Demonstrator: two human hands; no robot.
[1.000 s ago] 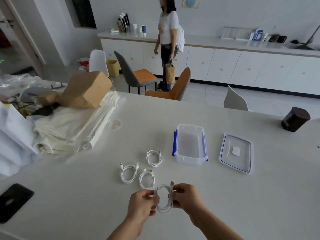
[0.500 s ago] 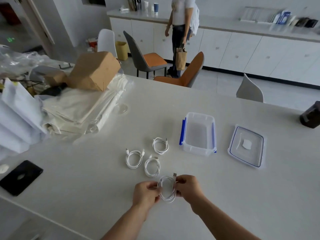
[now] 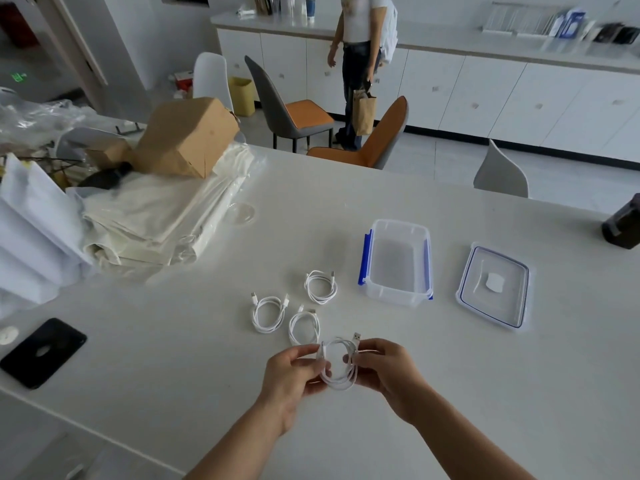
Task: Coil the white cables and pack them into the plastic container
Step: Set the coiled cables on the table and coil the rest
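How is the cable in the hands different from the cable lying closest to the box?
The held cable is pinched between the left hand and the right hand; the far cable lies untouched on the table. The held cable is nearest the person; the far cable sits just left of the box. Both are white and coiled into loops.

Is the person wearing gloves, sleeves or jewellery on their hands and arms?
No. The left hand and right hand are bare: no gloves, rings or watch visible. The left forearm and right forearm are uncovered down to the picture's edge; no sleeve shows.
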